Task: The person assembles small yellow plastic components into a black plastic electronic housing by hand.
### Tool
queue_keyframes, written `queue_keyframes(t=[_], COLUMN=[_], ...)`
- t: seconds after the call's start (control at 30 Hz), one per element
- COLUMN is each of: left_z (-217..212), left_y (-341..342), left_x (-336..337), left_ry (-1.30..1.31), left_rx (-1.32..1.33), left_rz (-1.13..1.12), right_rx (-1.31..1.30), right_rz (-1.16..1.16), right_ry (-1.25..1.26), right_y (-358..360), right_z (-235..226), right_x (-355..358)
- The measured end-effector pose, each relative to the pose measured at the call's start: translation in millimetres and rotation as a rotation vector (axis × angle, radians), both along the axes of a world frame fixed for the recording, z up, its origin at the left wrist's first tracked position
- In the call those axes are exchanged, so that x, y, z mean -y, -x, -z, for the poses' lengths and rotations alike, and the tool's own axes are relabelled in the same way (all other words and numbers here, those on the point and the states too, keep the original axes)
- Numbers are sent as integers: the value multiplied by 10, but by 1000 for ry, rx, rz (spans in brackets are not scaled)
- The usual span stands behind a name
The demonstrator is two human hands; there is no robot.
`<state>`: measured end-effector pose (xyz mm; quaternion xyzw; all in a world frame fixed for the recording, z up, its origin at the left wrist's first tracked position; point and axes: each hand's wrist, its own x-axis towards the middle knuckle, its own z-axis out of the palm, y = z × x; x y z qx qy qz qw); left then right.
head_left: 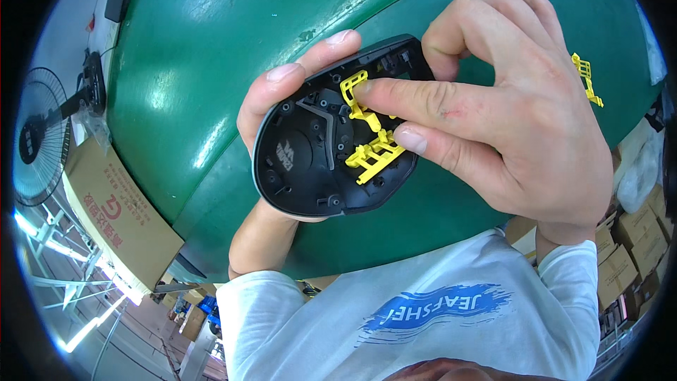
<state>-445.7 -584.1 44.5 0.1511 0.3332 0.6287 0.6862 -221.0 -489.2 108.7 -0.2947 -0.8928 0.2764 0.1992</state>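
Note:
My left hand point(262, 104) is wrapped round a black moulded plastic shell point(293, 162), with its fingertips over the far-left rim and the palm hidden beneath. The shell's hollow inside faces up, showing small posts and ribs. A bright yellow plastic frame piece point(377, 157) lies inside it, toward the right half. My right hand point(518, 116) reaches in from the right. Its index fingertip presses the upper yellow arm point(352, 85) and its thumb tip rests on the lower part. Whether the yellow is one piece or two is hard to tell.
Another yellow plastic piece point(587, 79) lies on the green table point(204, 49), right of my right hand. At the left stand a fan point(39, 137) and a cardboard box point(116, 212). More cartons point(620, 261) are stacked at the lower right, beyond the table edge.

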Motion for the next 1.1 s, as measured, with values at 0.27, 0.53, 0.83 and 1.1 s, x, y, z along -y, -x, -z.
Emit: queue_keyframes(t=[0.27, 0.53, 0.83, 1.1], left_z=[23, 71, 43, 175], left_y=[1, -3, -16, 84], left_x=[-18, -40, -3, -33], left_ry=[-189, -356, -483, -637], left_rx=[-204, -399, -674, -724], left_rz=[55, 72, 116, 190], right_rx=[36, 76, 82, 20], right_rz=[-40, -82, -93, -67], right_ry=[-42, -160, -105, -19], right_y=[-5, 13, 5, -15], right_z=[-29, -57, -40, 2], right_x=[-45, -69, -56, -41])
